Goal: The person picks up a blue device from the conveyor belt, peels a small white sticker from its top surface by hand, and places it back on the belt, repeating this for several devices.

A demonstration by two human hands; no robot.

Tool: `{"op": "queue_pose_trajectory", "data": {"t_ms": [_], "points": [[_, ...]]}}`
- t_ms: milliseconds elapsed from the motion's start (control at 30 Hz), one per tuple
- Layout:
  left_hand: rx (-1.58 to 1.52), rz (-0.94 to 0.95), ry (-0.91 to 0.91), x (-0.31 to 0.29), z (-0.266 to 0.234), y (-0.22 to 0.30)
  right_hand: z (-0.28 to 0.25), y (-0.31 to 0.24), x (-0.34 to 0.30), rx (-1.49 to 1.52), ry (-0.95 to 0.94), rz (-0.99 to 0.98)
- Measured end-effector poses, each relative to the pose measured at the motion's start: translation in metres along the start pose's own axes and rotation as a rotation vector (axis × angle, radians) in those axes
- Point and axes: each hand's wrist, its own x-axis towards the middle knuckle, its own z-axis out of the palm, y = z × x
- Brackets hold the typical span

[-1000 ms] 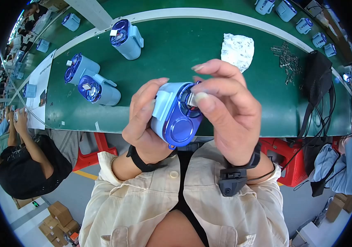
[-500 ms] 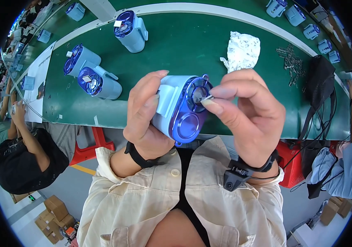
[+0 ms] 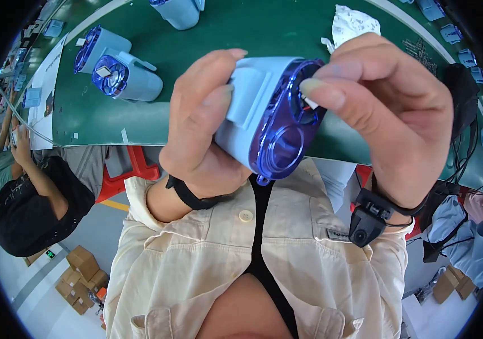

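My left hand (image 3: 196, 121) is wrapped round a light-blue plastic housing (image 3: 251, 93), gripping it from its left side and below. The housing is tilted, its shiny translucent dark-blue cover (image 3: 284, 148) turned to the right. A ring and a round opening show in that cover. Over the opening, the thumb and forefinger of my right hand (image 3: 396, 107) are pinched together. A small white piece (image 3: 310, 103) with a bit of red beside it shows just under the thumb tip. What lies between the fingertips is hidden.
Similar blue housings (image 3: 140, 85) stand on the green table (image 3: 207, 45) at left and far side. Crumpled white wrapping (image 3: 354, 25), a heap of small metal parts (image 3: 419, 53) and a black bag (image 3: 460, 93) lie at the right. A person (image 3: 44, 192) sits at left.
Both hands and the housing have come up and nearer, with the cover turned more to the right. The thin metallic piece seen at my right fingertips is now hidden; the small white piece shows.
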Motion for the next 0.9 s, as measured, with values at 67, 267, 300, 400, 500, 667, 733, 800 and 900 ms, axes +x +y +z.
{"op": "queue_pose_trajectory", "data": {"t_ms": [67, 267, 300, 400, 500, 667, 733, 800, 900], "points": [[-0.01, -0.004, -0.021, 0.001, 0.002, -0.001, -0.002, 0.003, -0.002, -0.047, -0.031, -0.041], [0.013, -0.039, 0.002, -0.004, 0.006, 0.006, 0.017, 0.0, -0.013, -0.17, 0.136, -0.105], [0.022, -0.05, 0.005, -0.004, 0.006, 0.008, 0.021, 0.001, -0.015, -0.191, 0.171, -0.146], [0.039, -0.073, 0.007, -0.004, 0.004, 0.012, 0.032, 0.005, -0.017, -0.108, 0.276, -0.127], [0.136, -0.109, -0.055, -0.004, 0.002, 0.014, 0.048, 0.017, -0.019, -0.05, 0.398, -0.103], [0.135, -0.084, -0.023, 0.001, 0.002, 0.006, 0.046, 0.022, -0.022, -0.343, 0.372, -0.234], [0.019, -0.106, 0.034, -0.001, 0.0, 0.005, 0.037, 0.019, -0.022, -0.502, 0.288, -0.33], [-0.046, -0.099, 0.072, -0.007, 0.003, 0.003, 0.028, 0.019, -0.02, -0.589, 0.137, -0.389], [-0.25, -0.25, 0.189, -0.015, 0.013, 0.009, 0.015, 0.024, -0.01, -0.313, 0.105, -0.324]]}}
